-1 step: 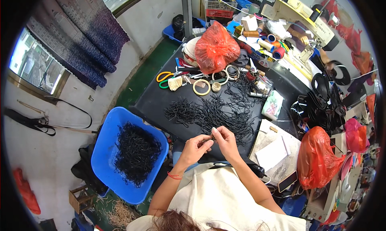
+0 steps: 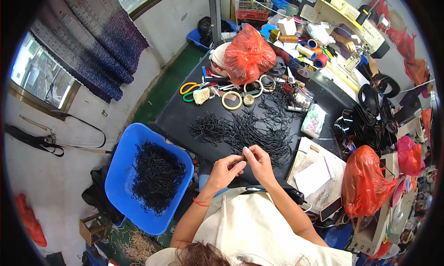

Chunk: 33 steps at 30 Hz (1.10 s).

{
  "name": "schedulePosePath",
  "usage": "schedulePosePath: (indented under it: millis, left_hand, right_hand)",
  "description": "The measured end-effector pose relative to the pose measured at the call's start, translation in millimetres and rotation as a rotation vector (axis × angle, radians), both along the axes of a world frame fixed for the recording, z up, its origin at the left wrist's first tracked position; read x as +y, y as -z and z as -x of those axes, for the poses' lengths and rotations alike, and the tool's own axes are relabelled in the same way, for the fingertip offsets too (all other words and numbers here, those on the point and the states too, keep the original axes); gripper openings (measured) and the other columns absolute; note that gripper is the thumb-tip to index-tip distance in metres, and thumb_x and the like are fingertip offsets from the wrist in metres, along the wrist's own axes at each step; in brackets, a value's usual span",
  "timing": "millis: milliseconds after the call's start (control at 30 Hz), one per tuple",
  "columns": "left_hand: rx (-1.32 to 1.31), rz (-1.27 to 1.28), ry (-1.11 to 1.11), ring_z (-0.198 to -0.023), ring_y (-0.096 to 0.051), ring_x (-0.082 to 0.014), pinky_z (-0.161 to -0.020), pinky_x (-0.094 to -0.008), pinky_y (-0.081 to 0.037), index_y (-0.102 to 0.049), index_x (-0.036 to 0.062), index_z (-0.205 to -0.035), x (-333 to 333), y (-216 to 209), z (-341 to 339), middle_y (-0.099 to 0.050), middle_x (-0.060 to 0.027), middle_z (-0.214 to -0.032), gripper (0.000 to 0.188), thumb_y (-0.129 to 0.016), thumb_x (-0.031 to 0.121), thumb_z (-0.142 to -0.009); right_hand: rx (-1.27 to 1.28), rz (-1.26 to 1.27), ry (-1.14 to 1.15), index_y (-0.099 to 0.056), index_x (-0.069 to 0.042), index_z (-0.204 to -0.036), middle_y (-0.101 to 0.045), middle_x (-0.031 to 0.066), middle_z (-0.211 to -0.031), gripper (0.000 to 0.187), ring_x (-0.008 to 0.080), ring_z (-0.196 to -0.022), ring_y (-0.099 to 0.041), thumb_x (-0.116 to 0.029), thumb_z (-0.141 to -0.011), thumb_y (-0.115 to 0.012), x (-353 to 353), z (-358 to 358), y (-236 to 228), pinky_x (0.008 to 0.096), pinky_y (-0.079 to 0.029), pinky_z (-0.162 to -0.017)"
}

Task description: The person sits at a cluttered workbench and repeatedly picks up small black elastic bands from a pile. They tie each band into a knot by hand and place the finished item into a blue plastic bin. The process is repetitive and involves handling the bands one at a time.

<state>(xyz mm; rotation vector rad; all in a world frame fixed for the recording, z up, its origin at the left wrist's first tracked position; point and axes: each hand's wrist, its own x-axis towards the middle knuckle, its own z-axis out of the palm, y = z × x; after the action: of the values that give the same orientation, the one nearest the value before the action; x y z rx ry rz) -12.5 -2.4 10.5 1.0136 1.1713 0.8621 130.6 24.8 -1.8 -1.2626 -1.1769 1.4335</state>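
Note:
My left hand (image 2: 225, 170) and my right hand (image 2: 260, 163) meet at the table's near edge, fingertips pinched close together. A small dark piece seems to lie between the fingers, too hidden to name. Just beyond them, a spread heap of thin black cords (image 2: 259, 134) covers part of the black table (image 2: 178, 122). A smaller tangle of black cord (image 2: 208, 128) sits to its left. Below the table, on the left, a blue plastic tub (image 2: 118, 178) holds many black looped cords (image 2: 157, 175).
Scissors (image 2: 188, 91), cream rings (image 2: 231, 100) and a red plastic bag (image 2: 249, 55) lie farther back. To the right are a worn board (image 2: 300, 166) with white paper, a tissue pack (image 2: 313, 121) and a phone (image 2: 331, 208). Another person's hand (image 2: 349, 44) is near a sewing machine (image 2: 347, 16).
My hands keep the same pinched pose. At the upper right, the other person's arm beside the sewing machine has shifted slightly.

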Motion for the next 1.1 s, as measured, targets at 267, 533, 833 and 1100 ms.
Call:
schedulePosePath:
  millis: [267,533,833,1100]
  left_hand:
    - [0.131,-0.163,0.042,-0.063,-0.052,-0.0037,-0.055,-0.0195,-0.043,-0.065,-0.0004,-0.093,2.7,-7.5,2.7,-0.061,-0.001,-0.072,0.014,-0.059,0.01,-0.086]
    - [-0.043,-0.11,-0.134,-0.055,-0.047,-0.0033,-0.05,-0.0206,-0.04,-0.062,-0.0013,-0.087,-0.3,12.1,-8.4,-0.058,0.0,-0.064,0.013,-0.059,0.011,-0.086]
    - [0.482,-0.547,-0.259,-0.063,-0.059,-0.0303,-0.057,-0.0373,-0.047,-0.06,0.001,-0.083,8.1,11.0,-33.8,-0.062,-0.0127,-0.074,0.01,-0.057,0.011,-0.082]
    - [0.147,-0.26,-0.245,-0.057,-0.053,-0.0049,-0.053,-0.0209,-0.043,-0.062,-0.0012,-0.083,9.2,3.2,-22.8,-0.06,-0.0024,-0.064,0.018,-0.061,0.016,-0.086]
  right_hand:
    - [0.108,0.072,0.006,-0.056,-0.003,-0.073,-0.05,-0.0039,-0.06,0.026,0.0027,-0.056,-0.042,-0.023,-0.089,-0.057,4.5,0.6,-6.1,0.0197,-0.035,-0.05]
    - [-0.151,-0.074,-0.003,-0.052,-0.001,-0.066,-0.051,-0.0003,-0.058,0.03,0.0061,-0.053,-0.041,-0.022,-0.085,-0.062,3.4,2.8,-9.4,0.0241,-0.035,-0.048]
    - [0.304,0.411,0.162,-0.055,-0.006,-0.076,-0.048,-0.0032,-0.062,0.027,0.0041,-0.052,-0.041,-0.03,-0.088,-0.06,12.0,-11.1,10.0,0.0203,-0.034,-0.047]
    - [0.276,0.31,0.028,-0.058,-0.005,-0.081,-0.052,-0.0036,-0.066,0.023,0.0037,-0.056,-0.044,-0.026,-0.085,-0.064,5.7,-11.2,3.6,0.0185,-0.035,-0.051]
